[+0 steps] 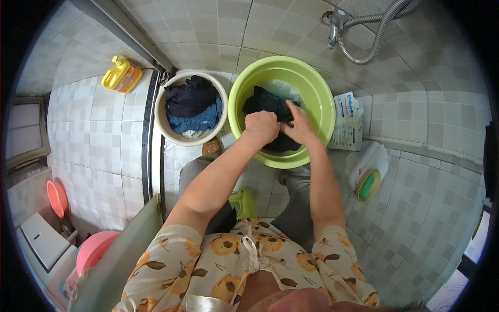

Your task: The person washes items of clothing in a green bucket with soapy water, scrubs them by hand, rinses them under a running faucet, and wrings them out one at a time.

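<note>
A wet black garment (267,101) lies bunched in a lime-green basin (325,117) with some sudsy water (286,91) at its far side. My left hand (262,126) is closed in a fist on the garment, gripping its cloth. Just to the right, my right hand (300,125) rests over the same cloth with its fingers stretched and apart, the thumb close to my left hand. Part of the garment is hidden beneath both hands.
Left of the basin stands a white tub (223,106) with dark and blue clothes (192,99). A printed bag (347,122) and a green soap bar in a dish (368,184) are at the right. A yellow bottle (122,75) stands far left; a shower hose (382,44) hangs on the wall.
</note>
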